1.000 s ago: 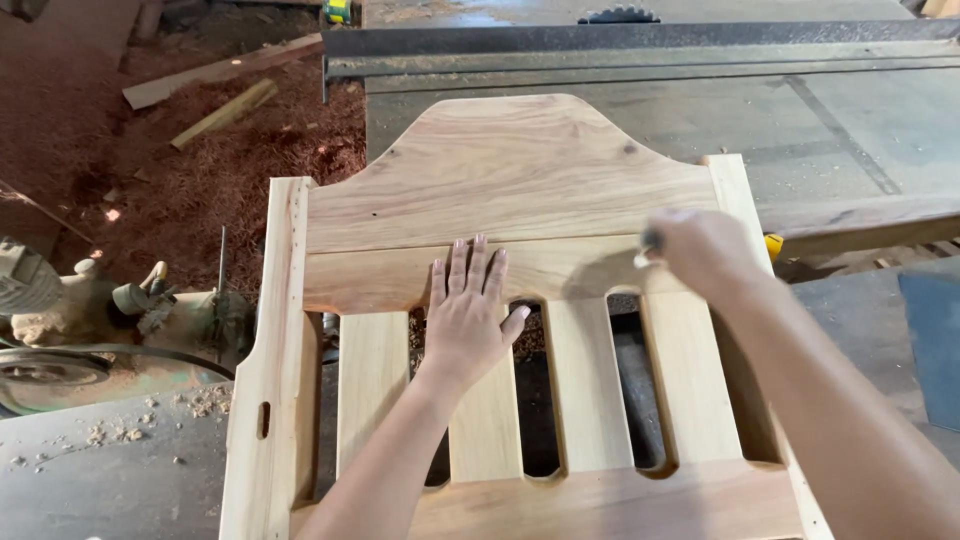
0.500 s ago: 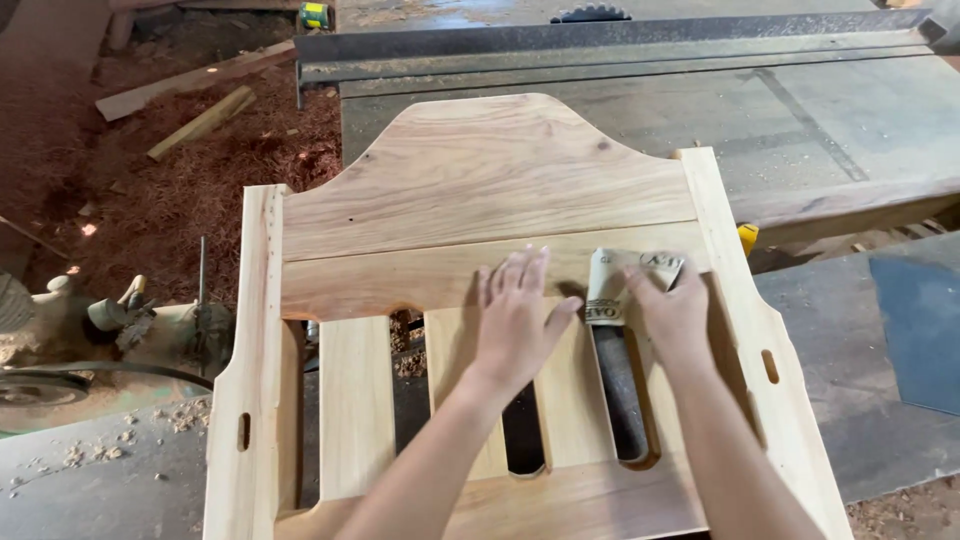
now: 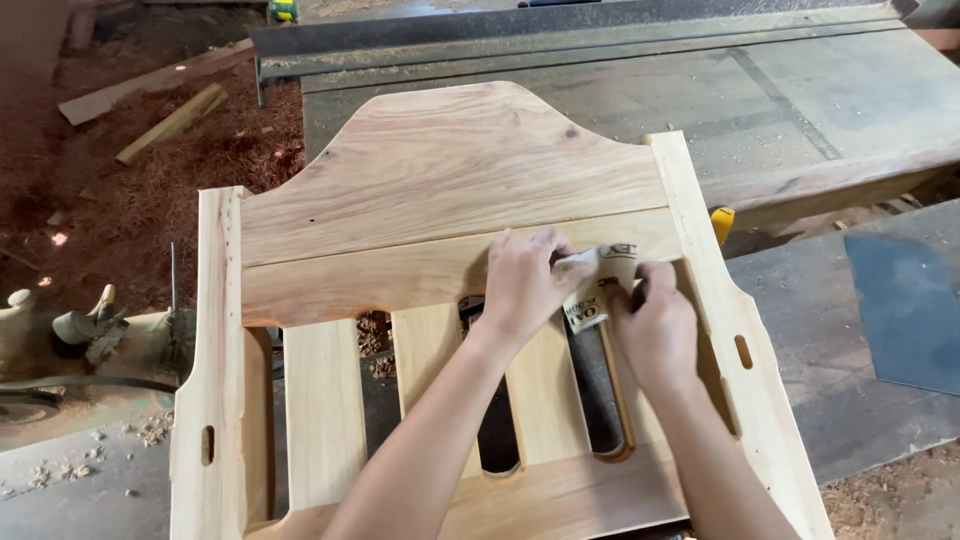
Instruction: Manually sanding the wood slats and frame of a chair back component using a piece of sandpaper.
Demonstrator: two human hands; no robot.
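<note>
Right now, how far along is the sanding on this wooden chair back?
Done: the chair back is assembled, its arched top panel, rails and slats joined. In hand: both hands press a folded piece of sandpaper against the crosspiece just above a slot, left hand beside right hand. Left: I cannot tell which surfaces are already smooth; the other slats are untouched now.

Open slots (image 3: pixel 372 345) between upright slats (image 3: pixel 325 410)

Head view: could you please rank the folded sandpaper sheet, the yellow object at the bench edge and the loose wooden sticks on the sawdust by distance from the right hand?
1. Folded sandpaper sheet, touching the right hand.
2. Yellow object, up and right.
3. Loose wooden sticks, far upper left.
</note>
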